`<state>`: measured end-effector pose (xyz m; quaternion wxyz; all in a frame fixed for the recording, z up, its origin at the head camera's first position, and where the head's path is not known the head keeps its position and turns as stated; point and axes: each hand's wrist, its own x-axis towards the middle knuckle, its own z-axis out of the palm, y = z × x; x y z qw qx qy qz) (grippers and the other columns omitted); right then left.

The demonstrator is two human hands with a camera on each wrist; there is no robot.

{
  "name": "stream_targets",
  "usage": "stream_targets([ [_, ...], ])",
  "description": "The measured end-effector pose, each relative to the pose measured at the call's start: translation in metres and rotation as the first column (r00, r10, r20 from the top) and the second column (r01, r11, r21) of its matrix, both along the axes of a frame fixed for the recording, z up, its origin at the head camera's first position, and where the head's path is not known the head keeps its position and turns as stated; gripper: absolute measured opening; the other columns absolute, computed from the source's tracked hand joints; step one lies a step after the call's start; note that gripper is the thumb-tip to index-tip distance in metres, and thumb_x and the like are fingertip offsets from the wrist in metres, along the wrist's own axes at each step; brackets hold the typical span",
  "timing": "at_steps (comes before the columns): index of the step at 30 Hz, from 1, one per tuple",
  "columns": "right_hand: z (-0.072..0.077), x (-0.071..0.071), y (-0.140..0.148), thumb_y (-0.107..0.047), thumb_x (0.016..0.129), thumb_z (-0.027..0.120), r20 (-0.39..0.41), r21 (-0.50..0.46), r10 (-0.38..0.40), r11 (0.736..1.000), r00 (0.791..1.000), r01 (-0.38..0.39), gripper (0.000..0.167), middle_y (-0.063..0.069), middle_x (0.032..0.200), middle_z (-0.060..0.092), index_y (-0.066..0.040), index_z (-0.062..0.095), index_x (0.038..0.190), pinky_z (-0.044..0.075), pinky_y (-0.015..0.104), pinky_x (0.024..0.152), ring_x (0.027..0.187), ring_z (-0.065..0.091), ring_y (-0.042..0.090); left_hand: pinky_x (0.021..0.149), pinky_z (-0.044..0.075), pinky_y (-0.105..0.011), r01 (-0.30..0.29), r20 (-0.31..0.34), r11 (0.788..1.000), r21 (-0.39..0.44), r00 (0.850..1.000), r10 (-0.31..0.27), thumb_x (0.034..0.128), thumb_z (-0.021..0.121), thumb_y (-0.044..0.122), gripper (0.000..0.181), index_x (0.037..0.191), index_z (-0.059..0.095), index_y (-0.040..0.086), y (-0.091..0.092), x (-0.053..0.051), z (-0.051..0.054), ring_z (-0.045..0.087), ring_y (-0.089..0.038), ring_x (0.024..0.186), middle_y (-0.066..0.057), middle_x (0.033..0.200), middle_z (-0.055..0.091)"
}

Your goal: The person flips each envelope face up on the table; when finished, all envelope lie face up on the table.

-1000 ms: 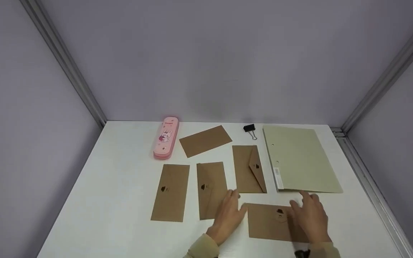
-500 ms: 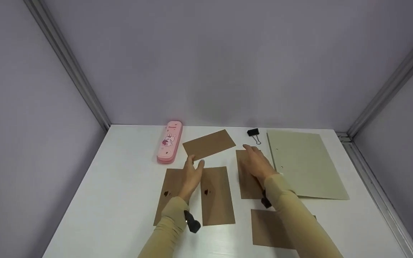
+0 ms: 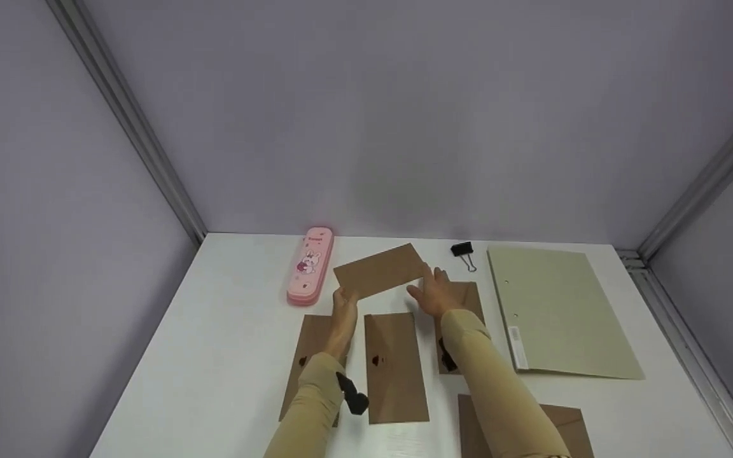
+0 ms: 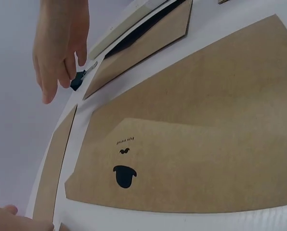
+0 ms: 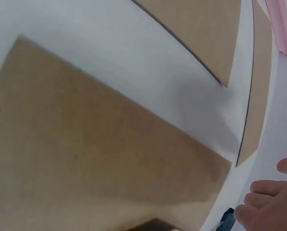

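Note:
A plain brown envelope [image 3: 380, 271] lies slantwise at the back of the table. My left hand [image 3: 343, 321] is at its near left corner, fingers extended; whether they touch is unclear. My right hand [image 3: 435, 294] reaches to the envelope's right end with straight, spread fingers, above another brown envelope [image 3: 468, 294]. In the left wrist view, a brown envelope [image 4: 191, 125] with a black hat-and-moustache print fills much of the picture, and the right hand [image 4: 61, 48] hangs above the table. The right wrist view shows the right hand [image 5: 273, 197] holding nothing.
A pink pencil case [image 3: 311, 266] with a rabbit picture lies back left. A black binder clip [image 3: 462, 249] is at the back, beside a pale green folder [image 3: 560, 312]. More brown envelopes [image 3: 395, 369] lie nearer, one [image 3: 570, 429] partly beneath the right forearm.
Both hands have moved from the front of the table to the far plain envelope, the right hand also shifting left. The head view has tilted up slightly. The envelopes stay in place.

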<state>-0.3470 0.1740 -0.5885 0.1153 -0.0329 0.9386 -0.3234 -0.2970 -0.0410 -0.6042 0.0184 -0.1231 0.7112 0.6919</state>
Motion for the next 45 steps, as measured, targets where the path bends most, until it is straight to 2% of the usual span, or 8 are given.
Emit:
stream_targets([
  [8,-0.02,-0.006,-0.005,-0.041,0.112,0.045,0.032,0.045,0.048,0.998,0.998,-0.049,0.068,0.04,0.17,0.009,-0.004,0.023,0.165,0.013,0.074,0.126,0.16,0.0,0.057,0.13,0.021,-0.059,-0.036,0.004,0.997,0.07,0.999,0.036,0.1049,0.043,0.025,0.067,0.157,0.023,-0.012,-0.014,0.0,-0.005,0.025,-0.053,0.156,-0.038,0.165,0.025],
  [15,-0.019,-0.009,-0.01,-0.037,0.112,0.044,-0.031,-0.007,0.034,0.999,0.999,-0.034,0.055,0.033,0.161,0.04,-0.004,0.043,0.155,0.029,0.067,0.124,0.155,0.031,0.052,0.129,0.028,-0.059,-0.077,0.041,0.973,0.219,0.997,0.07,0.1065,0.044,0.025,0.069,0.161,0.016,-0.008,-0.025,0.0,-0.003,0.025,-0.049,0.157,-0.036,0.166,0.022],
  [20,-0.014,-0.006,-0.009,-0.032,0.111,0.05,-0.048,-0.076,-0.051,0.996,0.998,0.048,0.065,0.037,0.158,0.038,0.005,0.032,0.161,0.035,0.063,0.122,0.149,0.04,0.051,0.094,0.049,-0.033,-0.187,0.079,0.941,0.283,0.982,0.172,0.1019,0.051,0.014,0.067,0.158,0.023,-0.008,-0.03,-0.004,0.0,0.055,-0.02,0.096,-0.021,0.127,0.049],
  [22,-0.013,-0.004,-0.008,-0.028,0.109,0.055,-0.093,-0.061,-0.071,0.996,0.993,0.066,0.064,0.039,0.155,0.039,0.009,0.036,0.158,0.038,0.063,0.12,0.146,0.042,0.052,0.086,0.045,-0.03,-0.184,0.079,0.95,0.253,0.982,0.169,0.1001,0.05,0.01,0.067,0.158,0.024,-0.01,-0.032,-0.005,0.0,0.047,-0.015,0.086,-0.021,0.125,0.051],
  [26,-0.01,-0.003,-0.004,-0.021,0.105,0.063,-0.179,-0.027,-0.096,0.995,0.979,0.093,0.06,0.04,0.147,0.046,0.014,0.045,0.15,0.041,0.061,0.117,0.139,0.047,0.054,0.114,0.046,-0.041,-0.135,0.051,0.984,0.118,0.99,0.13,0.0991,0.049,0.005,0.068,0.159,0.023,-0.014,-0.035,-0.001,-0.001,0.058,-0.037,0.126,-0.036,0.154,0.045],
  [30,-0.001,-0.005,-0.001,-0.016,0.104,0.063,-0.113,-0.154,-0.151,0.979,0.982,0.132,0.056,0.037,0.149,0.05,0.012,0.047,0.15,0.047,0.054,0.115,0.137,0.054,0.048,0.117,0.046,-0.05,-0.142,-0.007,0.99,-0.008,0.99,0.142,0.0986,0.052,0.0,0.059,0.155,0.04,-0.011,-0.034,0.0,0.001,0.055,-0.042,0.138,-0.032,0.149,0.054],
  [36,0.017,-0.01,0.003,-0.006,0.101,0.063,-0.035,-0.352,-0.236,0.912,0.971,0.209,0.045,0.022,0.117,0.066,0.004,0.057,0.144,0.051,0.03,0.078,0.095,0.064,0.023,0.095,0.056,-0.039,-0.215,-0.176,0.967,-0.135,0.966,0.19,0.0983,0.053,-0.008,0.048,0.146,0.058,-0.001,-0.028,-0.002,0.016,0.065,-0.031,0.115,-0.022,0.128,0.067],
  [45,0.046,-0.007,0.011,-0.013,0.102,0.063,0.013,-0.486,-0.337,0.821,0.942,0.3,0.035,0.022,0.121,0.07,-0.001,0.062,0.134,0.05,0.038,0.095,0.115,0.068,0.034,0.072,0.043,-0.025,-0.381,-0.338,0.895,-0.231,0.894,0.293,0.096,0.07,0.001,0.03,0.125,0.076,0.007,-0.021,0.0,0.039,0.054,-0.019,0.088,-0.009,0.1,0.059],
])
